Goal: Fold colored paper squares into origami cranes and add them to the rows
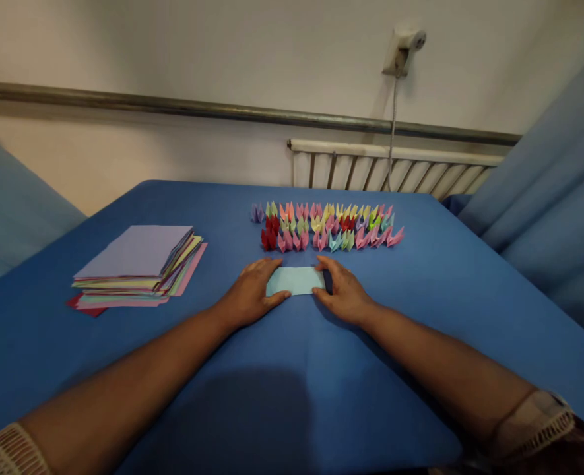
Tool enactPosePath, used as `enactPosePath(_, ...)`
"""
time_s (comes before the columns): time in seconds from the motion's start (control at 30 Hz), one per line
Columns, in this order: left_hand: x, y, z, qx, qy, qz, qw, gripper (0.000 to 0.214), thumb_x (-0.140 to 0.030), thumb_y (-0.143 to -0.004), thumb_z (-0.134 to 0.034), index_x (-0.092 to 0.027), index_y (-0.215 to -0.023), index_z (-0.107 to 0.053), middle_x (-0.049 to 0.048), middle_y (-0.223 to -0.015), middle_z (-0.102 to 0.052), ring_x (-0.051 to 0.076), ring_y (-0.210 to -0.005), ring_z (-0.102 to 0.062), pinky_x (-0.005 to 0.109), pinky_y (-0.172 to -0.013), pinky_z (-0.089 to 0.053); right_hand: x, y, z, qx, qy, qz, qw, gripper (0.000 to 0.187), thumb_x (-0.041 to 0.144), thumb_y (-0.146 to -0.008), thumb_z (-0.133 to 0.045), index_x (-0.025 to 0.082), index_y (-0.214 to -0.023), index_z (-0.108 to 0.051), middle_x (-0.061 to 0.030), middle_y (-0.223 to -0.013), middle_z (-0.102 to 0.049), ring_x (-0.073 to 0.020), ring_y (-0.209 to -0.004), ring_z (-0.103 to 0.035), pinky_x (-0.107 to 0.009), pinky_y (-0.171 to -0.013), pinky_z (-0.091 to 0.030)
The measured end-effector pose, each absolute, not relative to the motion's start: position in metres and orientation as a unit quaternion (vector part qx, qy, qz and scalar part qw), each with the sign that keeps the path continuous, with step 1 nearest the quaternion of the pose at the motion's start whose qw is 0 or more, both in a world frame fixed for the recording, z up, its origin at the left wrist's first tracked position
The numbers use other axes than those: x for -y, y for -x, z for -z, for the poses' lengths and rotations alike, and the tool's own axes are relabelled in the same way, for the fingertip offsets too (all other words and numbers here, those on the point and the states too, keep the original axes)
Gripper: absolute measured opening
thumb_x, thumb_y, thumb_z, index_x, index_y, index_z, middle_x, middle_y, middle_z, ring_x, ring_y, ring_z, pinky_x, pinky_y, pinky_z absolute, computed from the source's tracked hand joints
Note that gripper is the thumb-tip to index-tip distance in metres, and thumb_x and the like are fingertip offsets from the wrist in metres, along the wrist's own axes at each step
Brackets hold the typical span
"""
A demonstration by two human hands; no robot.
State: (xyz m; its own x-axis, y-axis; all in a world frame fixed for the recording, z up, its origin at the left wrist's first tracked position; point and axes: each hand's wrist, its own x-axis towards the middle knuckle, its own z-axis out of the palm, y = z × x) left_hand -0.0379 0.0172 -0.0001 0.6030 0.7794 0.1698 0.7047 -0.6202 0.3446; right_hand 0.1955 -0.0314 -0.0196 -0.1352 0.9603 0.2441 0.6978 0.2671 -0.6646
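A pale blue-green sheet of origami paper, apparently folded to a narrow rectangle, lies in front of me between both hands. My left hand grips its left end, with the thumb at the near edge and the fingers at the far edge. At the right end, my right hand holds it the same way, thumb near and fingers beyond. Just past the paper stand rows of small folded paper cranes in pink, red, yellow, green, blue and other colours.
To the left a stack of coloured paper sheets rests on the blue-covered table. Behind are a metal rail, a white barred frame and a wall socket with a plugged cord. Blue curtains hang at the sides.
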Motion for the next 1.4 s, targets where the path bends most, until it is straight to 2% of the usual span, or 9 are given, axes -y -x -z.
enactPosePath(0.23, -0.016, 0.037, -0.003, -0.391, -0.886, -0.215, 0.128, 0.064, -0.038, -0.077, -0.069, -0.019, -0.134, -0.045, 0.012, -0.125, -0.058, 0.029, -0.116, -0.052, 0.047, -0.1, -0.041, 0.027, -0.195, 0.027, 0.694, 0.548, -0.214, 0.414, 0.067, 0.02, -0.076, -0.063, 0.02, -0.138, -0.038, -0.0143, -0.136, -0.044, -0.0249, -0.117, -0.053, -0.045, -0.104, -0.042)
enactPosePath(0.37, -0.013, 0.036, -0.008, -0.373, -0.888, -0.241, 0.121, 0.056, -0.027, -0.08, -0.064, -0.019, -0.133, -0.046, 0.0101, -0.117, -0.06, 0.027, -0.11, -0.053, 0.045, -0.096, -0.043, 0.025, -0.196, 0.03, 0.678, 0.536, -0.236, 0.444, 0.065, 0.019, -0.075, -0.063, 0.02, -0.136, -0.04, -0.014, -0.131, -0.05, -0.0245, -0.114, -0.056, -0.045, -0.101, -0.043)
enactPosePath(0.57, -0.012, 0.036, -0.013, -0.321, -0.91, -0.245, 0.095, 0.032, -0.019, -0.082, -0.059, -0.02, -0.114, -0.058, 0.0075, -0.111, -0.064, 0.025, -0.112, -0.054, 0.047, -0.1, -0.039, 0.023, -0.2, 0.028, 0.716, 0.473, -0.245, 0.452, 0.031, 0.013, -0.075, -0.06, 0.021, -0.105, -0.06, -0.0096, -0.125, -0.056, -0.0221, -0.115, -0.055, -0.043, -0.101, -0.042)
enactPosePath(0.73, -0.002, 0.035, -0.022, -0.314, -0.919, -0.229, 0.064, 0.044, -0.024, -0.08, -0.061, -0.021, -0.124, -0.054, 0.0086, -0.117, -0.063, 0.028, -0.119, -0.049, 0.051, -0.105, -0.032, 0.026, -0.199, 0.023, 0.74, 0.427, -0.236, 0.464, 0.008, 0.013, -0.076, -0.06, 0.019, -0.081, -0.059, -0.0106, -0.121, -0.058, -0.0215, -0.114, -0.057, -0.04, -0.099, -0.044)
enactPosePath(0.87, 0.013, 0.032, -0.033, -0.31, -0.924, -0.221, 0.024, 0.054, -0.032, -0.079, -0.064, -0.021, -0.129, -0.051, 0.0086, -0.116, -0.065, 0.031, -0.122, -0.048, 0.057, -0.11, -0.019, 0.035, -0.199, 0.012, 0.79, 0.385, -0.169, 0.447, 0.015, 0.011, -0.077, -0.059, 0.021, -0.088, -0.06, -0.0113, -0.128, -0.054, -0.0234, -0.119, -0.053, -0.044, -0.099, -0.042)
enactPosePath(1.0, 0.02, 0.031, -0.036, -0.291, -0.931, -0.221, 0.001, 0.017, -0.02, -0.085, -0.055, -0.021, -0.101, -0.062, 0.0042, -0.095, -0.069, 0.026, -0.114, -0.054, 0.053, -0.109, -0.024, 0.046, -0.199, -0.001, 0.829, 0.34, -0.141, 0.42, 0.015, 0.016, -0.079, -0.06, 0.021, -0.093, -0.061, -0.0124, -0.131, -0.053, -0.0255, -0.119, -0.053, -0.046, -0.099, -0.04)
enactPosePath(1.1, 0.018, 0.032, -0.037, -0.261, -0.937, -0.233, -0.006, 0.014, -0.013, -0.087, -0.051, -0.021, -0.09, -0.062, 0.0019, -0.087, -0.069, 0.023, -0.113, -0.055, 0.051, -0.108, -0.026, 0.044, -0.202, -0.003, 0.779, 0.362, -0.184, 0.478, 0.018, 0.026, -0.089, -0.053, 0.02, -0.103, -0.062, -0.0131, -0.132, -0.052, -0.0243, -0.122, -0.051, -0.046, -0.102, -0.039)
enactPosePath(1.23, 0.019, 0.034, -0.041, -0.222, -0.942, -0.253, -0.003, 0.018, -0.008, -0.085, -0.049, -0.022, -0.083, -0.06, 0.0021, -0.093, -0.071, 0.023, -0.116, -0.055, 0.053, -0.11, -0.024, 0.027, -0.208, 0.01, 0.65, 0.439, -0.278, 0.554, 0.031, 0.039, -0.095, -0.042, 0.021, -0.106, -0.065, -0.0111, -0.127, -0.057, -0.0245, -0.123, -0.051, -0.045, -0.101, -0.042)
enactPosePath(1.4, 0.024, 0.04, -0.041, -0.207, -0.94, -0.27, 0.023, 0.019, -0.007, -0.08, -0.052, -0.024, -0.079, -0.061, 0.0001, -0.103, -0.072, 0.023, -0.12, -0.053, 0.053, -0.112, -0.021, 0.017, -0.209, 0.018, 0.586, 0.424, -0.46, 0.514, 0.046, 0.044, -0.084, -0.062, 0.027, -0.126, -0.056, -0.0077, -0.126, -0.06, -0.0232, -0.111, -0.059, -0.04, -0.089, -0.05)
